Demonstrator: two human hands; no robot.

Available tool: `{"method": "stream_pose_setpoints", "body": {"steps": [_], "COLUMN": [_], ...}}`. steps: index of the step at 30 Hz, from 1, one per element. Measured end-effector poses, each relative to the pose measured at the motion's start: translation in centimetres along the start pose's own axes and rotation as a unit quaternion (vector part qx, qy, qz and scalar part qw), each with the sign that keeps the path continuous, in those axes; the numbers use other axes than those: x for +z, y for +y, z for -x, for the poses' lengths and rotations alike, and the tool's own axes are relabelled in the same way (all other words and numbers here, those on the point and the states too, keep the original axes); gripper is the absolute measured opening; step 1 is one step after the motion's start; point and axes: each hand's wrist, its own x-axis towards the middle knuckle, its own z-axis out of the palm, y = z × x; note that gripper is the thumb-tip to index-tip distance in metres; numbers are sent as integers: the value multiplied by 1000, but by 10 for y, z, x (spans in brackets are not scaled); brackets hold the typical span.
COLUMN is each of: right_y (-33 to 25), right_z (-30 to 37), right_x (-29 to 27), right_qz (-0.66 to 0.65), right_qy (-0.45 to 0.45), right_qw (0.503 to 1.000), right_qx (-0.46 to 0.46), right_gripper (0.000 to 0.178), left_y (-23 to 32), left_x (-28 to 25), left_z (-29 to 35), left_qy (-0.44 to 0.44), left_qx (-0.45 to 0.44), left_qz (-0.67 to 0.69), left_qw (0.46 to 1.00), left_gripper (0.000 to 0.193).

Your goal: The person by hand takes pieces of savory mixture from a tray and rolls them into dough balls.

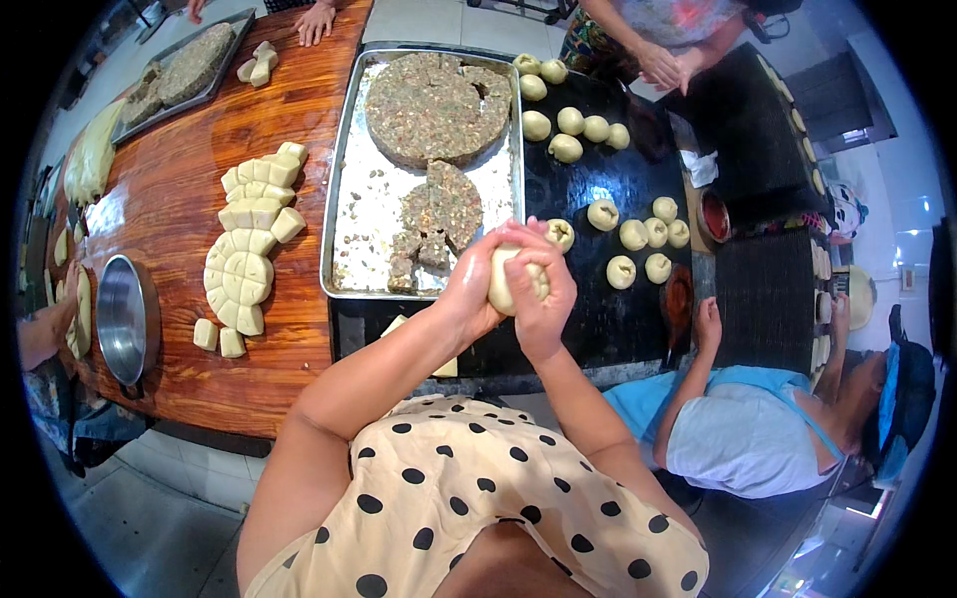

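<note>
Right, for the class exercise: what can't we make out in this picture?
In the head view:
- Dough ball's far side: hidden by the left hand and right hand.
- Pale dough pieces' full shape: behind the left forearm.
- Far co-worker's hand: most of its owner is cut off by the upper edge.
- Red bowl's contents: too small.

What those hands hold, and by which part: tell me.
A pale ball of dough, held by its sides: the left hand cups its left side and the right hand its right.
</note>
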Motion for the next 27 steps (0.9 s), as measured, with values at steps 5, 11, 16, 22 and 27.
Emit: {"method": "stream_pose_setpoints", "body": {"steps": [5,11,16,22,27], "right_y": [5,27,9,25,66], "right_z": [-8,-2,1,24,58], "right_x": [19,25,-1,-20,-12], "right_qz": [-175,-55,30,170,146], "right_qy": [181,56,-7,-30,-62], "right_qw": [955,995,999,979,985], "right_qx": [156,67,-32,-105,-74], "right_gripper": [21,43,66,34,16], "left_y": [-1,1,10,-2,-62], "left_x": [19,-33,-10,-16,-117], "left_z": [11,-14,-2,-13,-11], "left_qy": [9,75,108,-66,212], "left_qx": [122,69,-85,-148,9], "left_qz": [-36,8,-161,-66,117], "left_qw": [992,995,977,985,970], "left_gripper": [51,45,42,55,53]}}
